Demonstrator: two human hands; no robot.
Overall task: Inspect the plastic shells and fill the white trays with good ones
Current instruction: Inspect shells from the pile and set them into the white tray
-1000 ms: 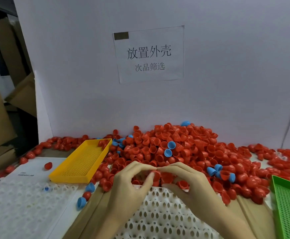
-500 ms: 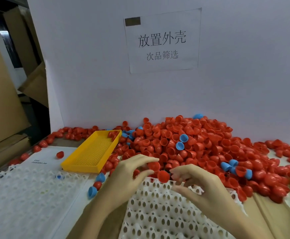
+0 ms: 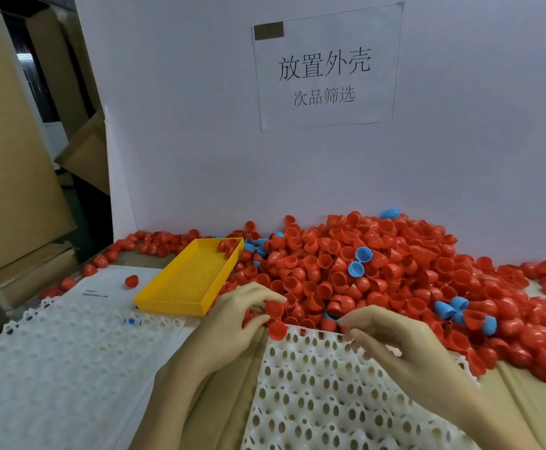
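The near white tray runs off the bottom edge; the shell heap is cut off right; small print on the paper sheet is unreadable.

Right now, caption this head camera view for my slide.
Left hand pinches a red shell at the white tray edge; right hand hovers, fingers loosely curled, beside the shell pile.

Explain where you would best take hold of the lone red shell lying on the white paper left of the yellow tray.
Pinch the red shell across its rounded sides from above. It lies alone on the paper, apart from the yellow tray, so fingers fit either side. Which way its opening faces is too small to tell.
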